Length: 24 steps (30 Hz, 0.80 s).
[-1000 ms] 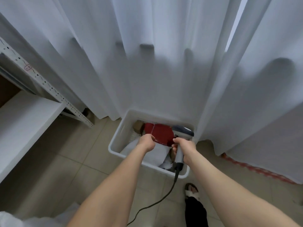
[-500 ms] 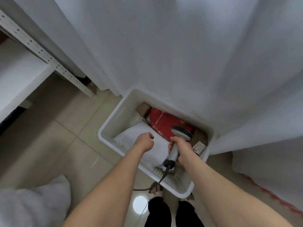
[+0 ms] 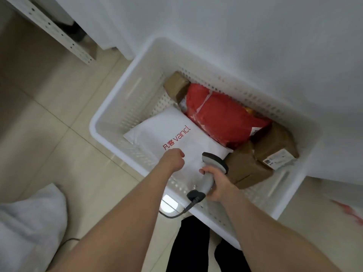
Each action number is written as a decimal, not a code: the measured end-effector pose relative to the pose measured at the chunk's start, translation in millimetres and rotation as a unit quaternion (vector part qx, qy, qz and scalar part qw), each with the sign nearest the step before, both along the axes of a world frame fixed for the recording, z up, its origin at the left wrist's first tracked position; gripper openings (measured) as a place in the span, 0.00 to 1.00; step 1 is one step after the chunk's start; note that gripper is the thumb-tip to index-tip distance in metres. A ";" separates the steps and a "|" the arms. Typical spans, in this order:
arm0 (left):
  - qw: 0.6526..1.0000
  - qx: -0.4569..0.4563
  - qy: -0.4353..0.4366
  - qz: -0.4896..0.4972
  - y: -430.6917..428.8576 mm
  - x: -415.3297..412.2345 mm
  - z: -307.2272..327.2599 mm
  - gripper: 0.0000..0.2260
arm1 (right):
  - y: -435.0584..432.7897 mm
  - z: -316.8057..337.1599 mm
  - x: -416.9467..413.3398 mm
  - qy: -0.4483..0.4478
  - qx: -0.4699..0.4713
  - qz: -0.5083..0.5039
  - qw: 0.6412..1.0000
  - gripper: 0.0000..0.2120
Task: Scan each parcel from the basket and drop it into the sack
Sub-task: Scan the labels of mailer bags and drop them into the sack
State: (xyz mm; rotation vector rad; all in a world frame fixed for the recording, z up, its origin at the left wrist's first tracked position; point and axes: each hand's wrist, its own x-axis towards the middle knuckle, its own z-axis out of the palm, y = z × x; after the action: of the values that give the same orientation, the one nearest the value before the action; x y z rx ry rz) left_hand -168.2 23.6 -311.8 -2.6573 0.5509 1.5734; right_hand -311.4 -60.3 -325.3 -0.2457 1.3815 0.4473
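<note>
A white perforated basket (image 3: 110, 114) stands on the tiled floor against a white curtain. In it lie a white "vancl" mailer parcel (image 3: 172, 132), a red bag parcel (image 3: 222, 118) and three brown taped boxes (image 3: 245, 167), (image 3: 275, 146), (image 3: 176, 85). My left hand (image 3: 173, 159) is curled into a fist on the near part of the white parcel and grips its plastic. My right hand (image 3: 216, 185) holds a grey corded barcode scanner (image 3: 214, 161), with its head just above the white parcel's right corner. The white sack (image 3: 29, 222) sits at the lower left.
A white metal shelf upright (image 3: 59, 34) slants across the upper left. The scanner cable (image 3: 176, 213) trails down to the floor. My black-trousered legs (image 3: 196, 244) stand at the basket's near edge. The curtain (image 3: 235, 26) hangs right behind the basket.
The view has tilted down and closed in on the basket. My left hand has shifted from beside the red parcel to the white one, and the scanner has come down over the white parcel.
</note>
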 end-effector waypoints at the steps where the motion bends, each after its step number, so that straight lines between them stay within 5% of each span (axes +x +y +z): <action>1: 1.000 0.004 0.003 -0.001 2.0 0.2 -8.7 0.19 | 4.5 -7.7 -0.2 -0.010 0.016 -0.020 1.000 0.04; 6: 1.000 0.013 0.004 0.012 8.5 3.3 -29.3 0.20 | 20.3 -26.3 0.0 -0.029 0.054 -0.090 0.994 0.03; 12: 0.999 0.002 -0.015 0.042 6.7 17.4 -8.9 0.22 | 13.1 -8.0 11.6 -0.034 0.043 -0.056 0.997 0.02; 15: 0.996 -0.014 -0.039 0.075 8.3 28.1 18.3 0.23 | 7.3 18.4 20.8 -0.041 0.012 -0.020 0.999 0.09; 18: 0.990 -0.028 -0.076 0.111 13.1 41.3 53.6 0.24 | -1.8 59.6 29.6 -0.056 -0.020 0.001 0.998 0.02; 24: 0.991 -0.061 -0.078 0.094 8.8 58.2 148.6 0.23 | -35.4 157.5 65.8 -0.137 -0.099 -0.011 0.986 0.05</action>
State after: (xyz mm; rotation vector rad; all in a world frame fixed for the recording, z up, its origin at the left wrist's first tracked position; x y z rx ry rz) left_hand -110.0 32.4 -163.2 -2.9692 0.4150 1.3951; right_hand -245.6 -95.7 -167.7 -0.4383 1.1569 0.2471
